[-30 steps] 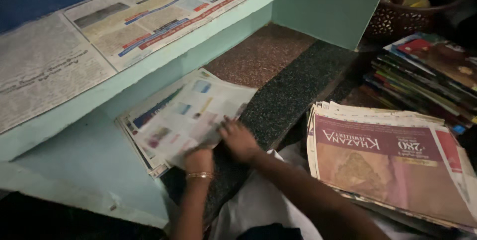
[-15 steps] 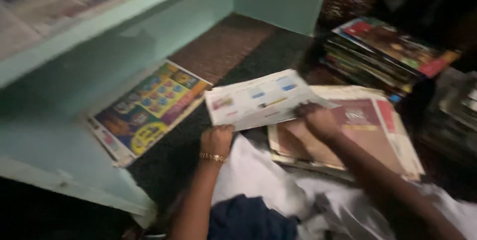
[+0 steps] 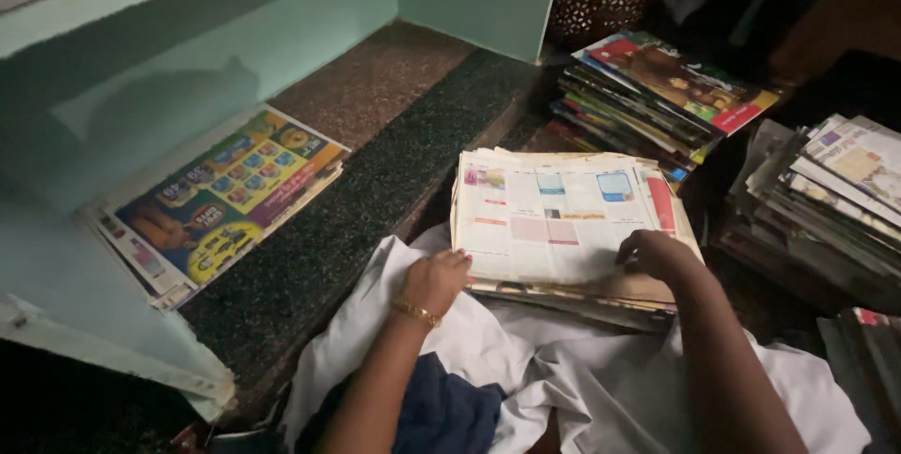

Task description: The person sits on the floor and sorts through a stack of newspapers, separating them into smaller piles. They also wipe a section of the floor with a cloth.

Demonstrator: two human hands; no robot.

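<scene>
A folded pale newspaper (image 3: 554, 219) lies on top of a stack of newspapers (image 3: 572, 296) in front of me. My left hand (image 3: 434, 282), with a gold bangle at the wrist, grips the paper's near left corner. My right hand (image 3: 657, 255) rests curled on its near right edge, fingers pressing down. A second, smaller pile topped by a colourful printed sheet (image 3: 225, 196) lies under the pale green shelf (image 3: 188, 60) at the left, apart from both hands.
A stack of glossy magazines (image 3: 657, 88) sits behind the newspapers, with a woven basket (image 3: 601, 3) beyond it. More paper piles (image 3: 835, 191) stand at the right. White cloth (image 3: 526, 360) covers my lap. The dark speckled stone ledge (image 3: 375, 200) runs between the two piles.
Both hands lifted the pale newspaper off the pile under the shelf, carried it right and laid it on the stack in front of me. The colourful sheet beneath is now exposed.
</scene>
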